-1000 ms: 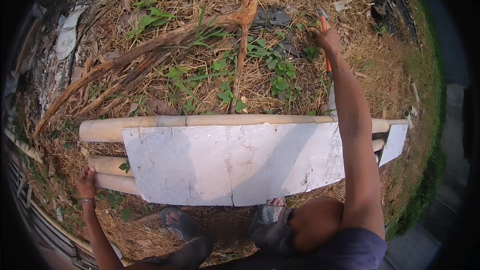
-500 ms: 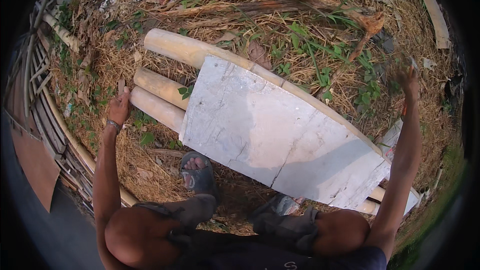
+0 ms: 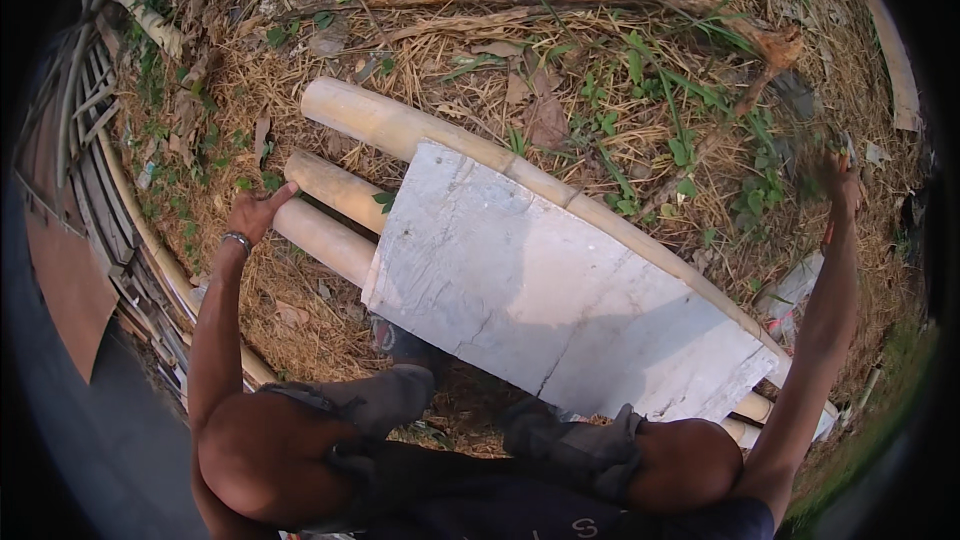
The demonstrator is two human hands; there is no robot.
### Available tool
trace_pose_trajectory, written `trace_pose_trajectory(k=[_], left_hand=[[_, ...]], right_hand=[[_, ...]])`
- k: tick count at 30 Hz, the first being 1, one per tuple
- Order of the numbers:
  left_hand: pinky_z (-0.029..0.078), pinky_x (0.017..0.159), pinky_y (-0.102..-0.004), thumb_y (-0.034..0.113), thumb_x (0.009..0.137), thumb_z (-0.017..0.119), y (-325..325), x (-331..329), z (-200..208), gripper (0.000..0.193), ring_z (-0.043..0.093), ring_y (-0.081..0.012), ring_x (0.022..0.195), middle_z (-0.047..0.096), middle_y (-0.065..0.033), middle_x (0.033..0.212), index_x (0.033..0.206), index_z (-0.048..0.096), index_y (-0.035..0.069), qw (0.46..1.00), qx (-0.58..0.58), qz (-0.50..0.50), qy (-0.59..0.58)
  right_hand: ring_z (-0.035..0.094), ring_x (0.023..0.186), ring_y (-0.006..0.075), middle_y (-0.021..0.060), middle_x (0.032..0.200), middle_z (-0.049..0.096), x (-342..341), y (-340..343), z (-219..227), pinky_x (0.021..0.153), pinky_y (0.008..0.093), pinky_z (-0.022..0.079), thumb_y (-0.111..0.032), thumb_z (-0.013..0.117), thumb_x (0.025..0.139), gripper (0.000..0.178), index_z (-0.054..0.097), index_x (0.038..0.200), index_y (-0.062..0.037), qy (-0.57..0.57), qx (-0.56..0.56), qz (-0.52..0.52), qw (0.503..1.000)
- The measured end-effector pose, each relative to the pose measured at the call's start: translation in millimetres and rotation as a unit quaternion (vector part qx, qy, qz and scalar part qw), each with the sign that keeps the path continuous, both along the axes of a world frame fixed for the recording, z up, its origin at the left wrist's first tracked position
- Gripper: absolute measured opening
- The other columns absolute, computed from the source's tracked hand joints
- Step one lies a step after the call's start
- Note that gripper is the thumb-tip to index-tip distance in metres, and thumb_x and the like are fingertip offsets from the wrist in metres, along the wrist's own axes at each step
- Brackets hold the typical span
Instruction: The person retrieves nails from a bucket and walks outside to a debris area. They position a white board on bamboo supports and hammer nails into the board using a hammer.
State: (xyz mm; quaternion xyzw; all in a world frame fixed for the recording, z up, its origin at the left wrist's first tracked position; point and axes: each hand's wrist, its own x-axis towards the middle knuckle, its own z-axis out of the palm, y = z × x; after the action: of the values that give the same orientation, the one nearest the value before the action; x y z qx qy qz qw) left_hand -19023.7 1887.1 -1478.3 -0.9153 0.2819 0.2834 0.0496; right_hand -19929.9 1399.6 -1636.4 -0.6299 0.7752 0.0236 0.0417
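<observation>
Board (image 3: 580, 285), pale, cracked, lying across bamboo poles (image 3: 365, 120), their left ends sticking out. Left hand (image 3: 257, 215) touching nearest pole's (image 3: 325, 242) left end; whether gripping, I cannot tell. Right hand (image 3: 842, 186), blurred, clenching orange-handled tool (image 3: 828, 231) over dry grass (image 3: 882, 240) beyond board's far right corner.

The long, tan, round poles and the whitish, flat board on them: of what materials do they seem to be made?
Long, tan, round poles: probably bamboo, smooth with a slight sheen; the upper one shows ring-like joints.
Whitish, flat board: possibly painted wood or plywood, matt and worn, with dark cracks; cement sheet cannot be excluded.
</observation>
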Motion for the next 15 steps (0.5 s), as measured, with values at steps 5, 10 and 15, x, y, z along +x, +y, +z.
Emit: trace_pose_trajectory(k=[5, 10, 15], left_hand=[[0.053, 0.066, -0.0393, 0.082, 0.069, 0.061, 11.6, 10.8, -3.9, 0.085, 0.063, -0.0274, 0.058, 0.062, -0.014, 0.058, 0.063, 0.067, -0.002, 0.993, 0.066, -0.054, -0.08], [0.052, 0.07, -0.0423, 0.083, 0.07, 0.058, 8.8, 4.7, -2.8, 0.087, 0.067, -0.0312, 0.066, 0.066, -0.0165, 0.065, 0.075, 0.072, -0.003, 0.982, 0.149, -0.07, -0.092], [0.053, 0.071, -0.0457, 0.089, 0.07, 0.05, 21.2, 12.0, -6.1, 0.095, 0.068, -0.0327, 0.07, 0.066, -0.0194, 0.068, 0.069, 0.069, -0.004, 0.977, 0.153, -0.099, -0.107]], right_hand=[[0.061, 0.112, 0.0385, 0.0252, 0.124, 0.06, 3.3, -11.3, 2.1, 0.083, 0.0449, 0.05, -0.063, 0.056, 0.087, 0.09, 0.041, 0.137, 0.0098, 0.033, 0.043, 0.012, 0.998], [0.062, 0.108, 0.037, 0.024, 0.12, 0.062, -1.9, -23.0, -2.3, 0.08, 0.0448, 0.05, -0.063, 0.056, 0.087, 0.087, 0.043, 0.136, 0.0088, 0.038, 0.071, 0.023, 0.997], [0.063, 0.099, 0.0343, 0.0223, 0.111, 0.063, 6.1, -16.3, -10.2, 0.076, 0.0444, 0.05, -0.059, 0.057, 0.088, 0.081, 0.045, 0.133, 0.007, -0.005, 0.085, 0.003, 0.996]])
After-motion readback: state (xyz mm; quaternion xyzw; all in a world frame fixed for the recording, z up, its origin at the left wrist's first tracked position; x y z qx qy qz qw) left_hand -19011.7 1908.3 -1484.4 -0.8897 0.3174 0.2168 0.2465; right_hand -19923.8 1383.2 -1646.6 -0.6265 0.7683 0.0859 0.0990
